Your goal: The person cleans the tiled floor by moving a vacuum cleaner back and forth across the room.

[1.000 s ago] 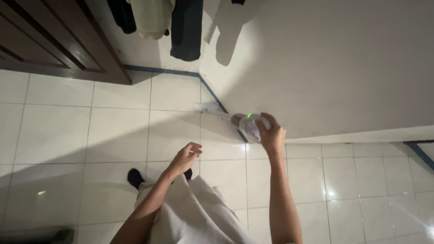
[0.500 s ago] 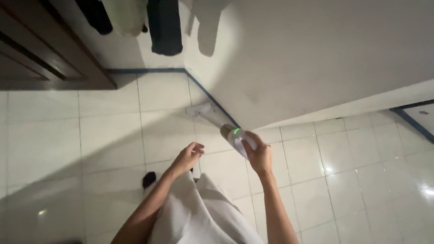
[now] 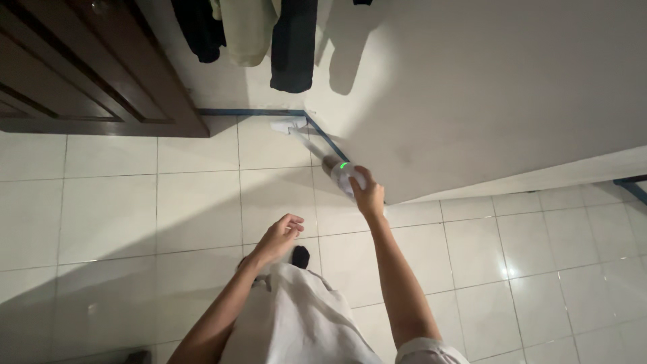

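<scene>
My right hand [image 3: 368, 195] grips the handle end of a white stick vacuum [image 3: 342, 174] with a small green light on its body. Its thin tube runs away from me to a flat white floor head [image 3: 286, 125], which sits on the tiles in the corner by the blue skirting. My left hand [image 3: 278, 235] hangs loose over the floor at waist height, fingers slightly curled and apart, holding nothing. A light garment covers my legs, and one dark-socked foot [image 3: 300, 256] shows beside it.
White glossy floor tiles [image 3: 135, 209] spread all around. A white wall [image 3: 485, 94] with blue skirting [image 3: 251, 112] juts out to the right. A dark wooden door [image 3: 87, 74] stands at upper left. Dark and pale clothes [image 3: 294, 42] hang above the corner.
My right arm has stretched forward, pushing the vacuum head along the skirting into the corner. The view has shifted back toward the door. My left hand has stayed where it was.
</scene>
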